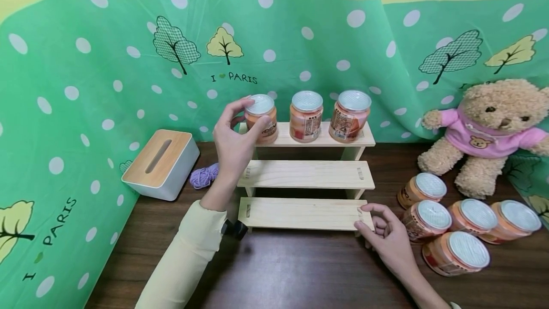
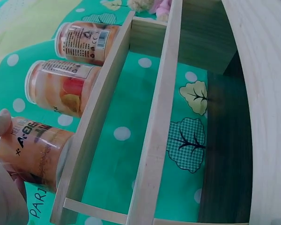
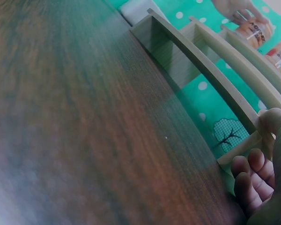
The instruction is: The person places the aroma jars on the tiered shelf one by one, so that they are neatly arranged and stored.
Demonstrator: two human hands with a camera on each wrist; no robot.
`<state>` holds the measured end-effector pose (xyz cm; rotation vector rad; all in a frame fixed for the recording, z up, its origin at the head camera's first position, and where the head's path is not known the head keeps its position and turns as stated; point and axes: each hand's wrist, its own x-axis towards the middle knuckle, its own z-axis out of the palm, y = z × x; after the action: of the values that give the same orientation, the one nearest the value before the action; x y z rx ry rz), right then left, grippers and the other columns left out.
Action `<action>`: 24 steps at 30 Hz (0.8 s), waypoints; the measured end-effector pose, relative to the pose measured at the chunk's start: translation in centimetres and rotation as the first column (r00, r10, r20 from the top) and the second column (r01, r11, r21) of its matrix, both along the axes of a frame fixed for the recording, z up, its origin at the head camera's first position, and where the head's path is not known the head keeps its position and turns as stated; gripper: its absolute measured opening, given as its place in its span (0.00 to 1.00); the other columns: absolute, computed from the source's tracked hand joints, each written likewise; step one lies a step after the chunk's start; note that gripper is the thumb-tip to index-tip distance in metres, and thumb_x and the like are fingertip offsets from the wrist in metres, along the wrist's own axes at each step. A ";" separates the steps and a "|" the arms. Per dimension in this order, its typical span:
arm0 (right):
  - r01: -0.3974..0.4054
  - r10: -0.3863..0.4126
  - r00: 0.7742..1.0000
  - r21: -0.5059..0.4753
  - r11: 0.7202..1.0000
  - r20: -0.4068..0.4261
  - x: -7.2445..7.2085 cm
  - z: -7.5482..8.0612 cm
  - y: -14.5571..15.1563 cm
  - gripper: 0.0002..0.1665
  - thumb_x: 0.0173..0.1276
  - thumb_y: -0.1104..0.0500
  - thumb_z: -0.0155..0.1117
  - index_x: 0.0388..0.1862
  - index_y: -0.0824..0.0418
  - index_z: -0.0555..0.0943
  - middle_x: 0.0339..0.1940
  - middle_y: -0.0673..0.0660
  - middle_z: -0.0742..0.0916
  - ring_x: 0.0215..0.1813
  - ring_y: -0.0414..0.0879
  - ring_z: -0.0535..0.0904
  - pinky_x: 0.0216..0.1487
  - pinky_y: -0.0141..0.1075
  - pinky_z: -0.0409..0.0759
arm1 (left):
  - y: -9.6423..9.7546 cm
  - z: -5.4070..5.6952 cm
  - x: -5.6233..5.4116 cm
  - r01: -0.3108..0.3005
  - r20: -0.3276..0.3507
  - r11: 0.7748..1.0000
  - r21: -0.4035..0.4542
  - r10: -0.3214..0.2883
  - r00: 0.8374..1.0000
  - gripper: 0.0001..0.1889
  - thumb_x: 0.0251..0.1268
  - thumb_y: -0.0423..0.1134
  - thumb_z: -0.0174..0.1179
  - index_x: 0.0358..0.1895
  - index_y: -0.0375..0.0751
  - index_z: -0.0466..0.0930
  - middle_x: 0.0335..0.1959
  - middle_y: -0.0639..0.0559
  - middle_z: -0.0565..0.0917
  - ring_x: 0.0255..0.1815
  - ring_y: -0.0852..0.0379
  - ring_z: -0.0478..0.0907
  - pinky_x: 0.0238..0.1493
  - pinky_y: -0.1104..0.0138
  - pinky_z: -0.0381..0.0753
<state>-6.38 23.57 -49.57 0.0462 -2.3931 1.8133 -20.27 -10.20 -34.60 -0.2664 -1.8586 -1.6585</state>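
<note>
A three-tier wooden step shelf (image 1: 302, 174) stands on the dark table. My left hand (image 1: 238, 135) grips a jar (image 1: 263, 104) of orange-coloured contents with a pale lid, at the left end of the top tier. The jar's base is at the board in the left wrist view. To its right on that tier stand a second jar (image 1: 306, 117) and a third jar (image 1: 350, 118). My right hand (image 1: 386, 232) pinches the right end of the lowest board, thumb and forefinger at its corner; in the right wrist view its other fingers (image 3: 246, 187) are curled below.
Several similar jars (image 1: 467, 251) are grouped on the table at the right, close beside my right hand. Behind them sits a teddy bear (image 1: 484, 139) in a pink top. At the left are a tissue box (image 1: 160, 166) with a wooden lid and purple yarn (image 1: 203, 176).
</note>
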 end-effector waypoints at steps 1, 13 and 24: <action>0.001 -0.001 1.000 0.001 1.000 -0.001 0.0 0.0 0.0 0.23 0.74 0.72 0.75 0.63 0.67 0.79 0.18 0.58 0.84 0.15 0.44 0.77 0.17 0.36 0.77 | 0.0 0.0 -0.1 0.006 0.002 1.000 0.001 -0.006 1.000 0.24 0.64 0.40 0.83 0.61 0.36 0.87 0.66 0.49 0.89 0.65 0.55 0.82 0.65 0.58 0.82; -0.011 0.011 1.000 -0.016 1.000 -0.013 0.0 0.0 0.1 0.23 0.74 0.73 0.74 0.63 0.67 0.79 0.18 0.59 0.84 0.15 0.44 0.77 0.17 0.36 0.78 | 0.2 -0.3 -0.6 0.010 -0.018 1.000 -0.016 -0.011 1.000 0.24 0.68 0.38 0.80 0.63 0.36 0.85 0.67 0.49 0.88 0.64 0.57 0.82 0.66 0.59 0.82; -0.017 0.016 1.000 -0.026 1.000 -0.016 0.0 -0.1 0.2 0.23 0.74 0.73 0.74 0.64 0.68 0.78 0.19 0.58 0.83 0.15 0.44 0.77 0.17 0.36 0.78 | 0.0 -0.1 -0.5 0.030 -0.008 0.999 -0.022 -0.030 1.000 0.25 0.68 0.37 0.80 0.65 0.36 0.85 0.67 0.48 0.87 0.64 0.56 0.82 0.68 0.59 0.82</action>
<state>-6.38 23.78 -49.71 0.0769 -2.3647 1.8445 -20.82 -10.22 -34.74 -0.3110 -1.8759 -1.6556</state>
